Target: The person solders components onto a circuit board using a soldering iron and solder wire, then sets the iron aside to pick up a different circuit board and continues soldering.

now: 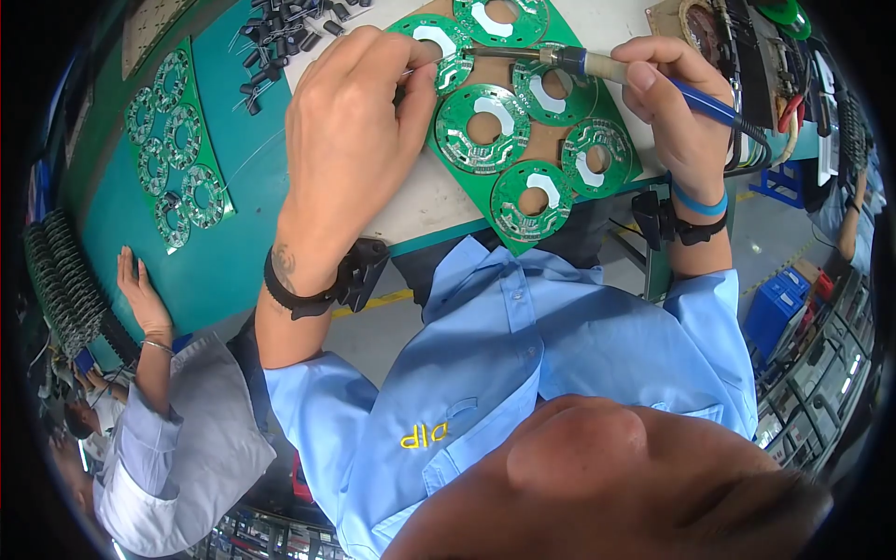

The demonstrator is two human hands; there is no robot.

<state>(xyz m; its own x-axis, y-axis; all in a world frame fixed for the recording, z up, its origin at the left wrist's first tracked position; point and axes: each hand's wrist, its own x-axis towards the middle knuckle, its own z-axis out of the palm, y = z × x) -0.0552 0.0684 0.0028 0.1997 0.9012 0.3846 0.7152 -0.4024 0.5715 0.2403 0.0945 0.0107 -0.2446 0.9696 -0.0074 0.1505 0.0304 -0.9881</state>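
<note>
My right hand [679, 110] grips a soldering iron [566, 60] by its handle, with the shaft pointing left across a green panel of round circuit boards [456, 131]. Its tip lies over the upper left round board. Close to that tip, the fingers of my left hand [347, 117] are pinched on a thin solder wire [252, 157], which trails off to the left behind the hand. The ring-shaped boards have holes in the middle and white patches. My left hand hides part of the panel's left edge.
Loose black capacitors [271, 67] with wire leads lie at the back left. A second panel of round boards [183, 149] rests on the green mat [238, 219]. A co-worker's hand [142, 294] touches the mat's near edge. Cables and equipment [714, 37] stand at right.
</note>
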